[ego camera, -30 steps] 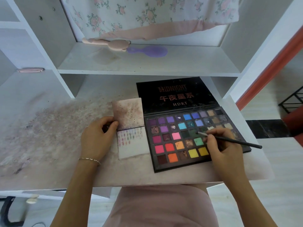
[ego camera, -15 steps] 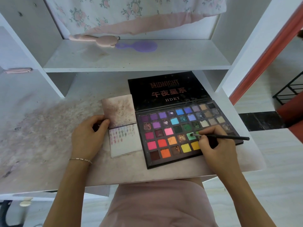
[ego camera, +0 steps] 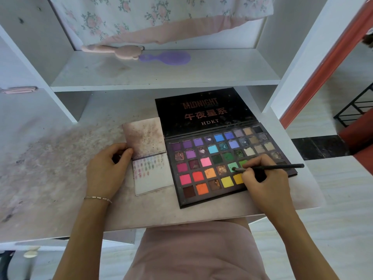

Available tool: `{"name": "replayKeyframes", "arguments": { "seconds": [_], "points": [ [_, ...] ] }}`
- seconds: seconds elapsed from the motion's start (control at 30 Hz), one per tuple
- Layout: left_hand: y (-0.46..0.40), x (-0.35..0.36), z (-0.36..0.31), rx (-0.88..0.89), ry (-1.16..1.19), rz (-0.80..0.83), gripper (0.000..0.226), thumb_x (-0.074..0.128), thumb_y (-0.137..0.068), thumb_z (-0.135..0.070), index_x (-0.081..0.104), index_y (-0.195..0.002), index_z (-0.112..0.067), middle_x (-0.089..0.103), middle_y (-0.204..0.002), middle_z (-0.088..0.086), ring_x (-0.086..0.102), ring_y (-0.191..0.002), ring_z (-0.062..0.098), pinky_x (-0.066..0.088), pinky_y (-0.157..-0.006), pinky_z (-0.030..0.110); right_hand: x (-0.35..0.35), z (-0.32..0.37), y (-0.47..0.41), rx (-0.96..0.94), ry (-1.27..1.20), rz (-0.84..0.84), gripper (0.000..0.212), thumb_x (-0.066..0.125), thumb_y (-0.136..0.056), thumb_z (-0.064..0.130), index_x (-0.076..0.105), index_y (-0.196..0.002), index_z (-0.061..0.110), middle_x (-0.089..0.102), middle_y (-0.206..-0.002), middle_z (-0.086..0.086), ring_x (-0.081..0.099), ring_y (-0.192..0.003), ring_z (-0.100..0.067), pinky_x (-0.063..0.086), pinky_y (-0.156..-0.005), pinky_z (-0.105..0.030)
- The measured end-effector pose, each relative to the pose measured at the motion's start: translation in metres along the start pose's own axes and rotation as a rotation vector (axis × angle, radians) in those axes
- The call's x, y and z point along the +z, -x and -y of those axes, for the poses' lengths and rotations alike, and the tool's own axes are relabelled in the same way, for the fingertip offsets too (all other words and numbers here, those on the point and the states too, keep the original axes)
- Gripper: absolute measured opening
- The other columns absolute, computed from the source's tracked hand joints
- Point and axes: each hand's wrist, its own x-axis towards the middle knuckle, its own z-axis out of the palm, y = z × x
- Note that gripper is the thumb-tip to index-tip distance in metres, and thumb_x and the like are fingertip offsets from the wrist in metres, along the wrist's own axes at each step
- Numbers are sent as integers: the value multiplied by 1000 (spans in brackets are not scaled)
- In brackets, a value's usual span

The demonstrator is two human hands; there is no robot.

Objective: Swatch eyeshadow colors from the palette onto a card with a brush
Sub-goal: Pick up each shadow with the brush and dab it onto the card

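Head view: I pinch the thin black brush in my right hand, tip loading the mint pan of the open black multicolour palette. Left of it, my left hand grips the white swatch card, steadying it.

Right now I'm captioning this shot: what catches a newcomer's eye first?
The open eyeshadow palette with bright pans, at the desk's right. The right hand holds a brush tip-down on a light green pan. The left hand grips the swatched card beside it.
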Motion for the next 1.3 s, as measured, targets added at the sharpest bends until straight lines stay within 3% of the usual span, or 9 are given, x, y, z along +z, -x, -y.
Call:
{"name": "replayKeyframes", "arguments": {
  "seconds": [0.57,0.73,0.83,0.93,1.07,1.17,1.3],
  "points": [
    [0,0,0,-1,-7,9,14,59,-86,-15,69,-95,-13,61,-84,-6,55,-81,15,38,-73,28,-1,1,1,0,-46,18,36,57,-77,-8,52,-68,27,55,-56,9,55,-58,5,39,-49,-3],
    [0,0,0,0,-7,11,14,59,-86,-15,69,-94,-13,62,-84,-6,56,-80,15,39,-73,29,7,8,1,-5,-141,45,32,55,-81,-4,54,-74,28,60,-64,-2,57,-65,-14,48,-56,-22],
    [1,0,0,3,-7,10,14,59,-86,-17,69,-95,-15,62,-84,-7,56,-80,14,39,-72,27,18,19,2,-46,-181,99,33,56,-83,-4,54,-77,29,60,-76,2,56,-65,-14,47,-56,-19],
    [0,1,0,-4,-8,13,14,58,-86,-18,69,-95,-16,62,-83,-9,57,-80,14,40,-71,28,32,32,1,-63,-223,195,32,57,-83,-1,54,-77,30,59,-74,0,55,-59,-16,47,-54,-24],
    [-1,0,0,-6,-10,4,14,59,-85,-18,69,-94,-17,61,-82,-10,57,-79,14,42,-72,28,55,49,-2,-77,-247,327,28,55,-86,4,55,-79,31,59,-73,3,51,-55,-4,41,-49,-14],
    [-1,1,1,-8,-12,8,14,59,-85,-19,69,-94,-19,61,-82,-11,56,-78,13,40,-69,26,71,58,-4,-46,-244,414,21,53,-88,15,56,-80,34,62,-75,7,56,-59,-8,47,-51,-18],
    [-2,2,4,-11,-6,-4,13,60,-84,-19,69,-94,-21,59,-80,-13,54,-76,10,37,-67,25,86,64,-9,-23,-234,475,18,54,-87,15,55,-79,32,67,-73,11,60,-67,-3,45,-55,-11]
  ]
}}
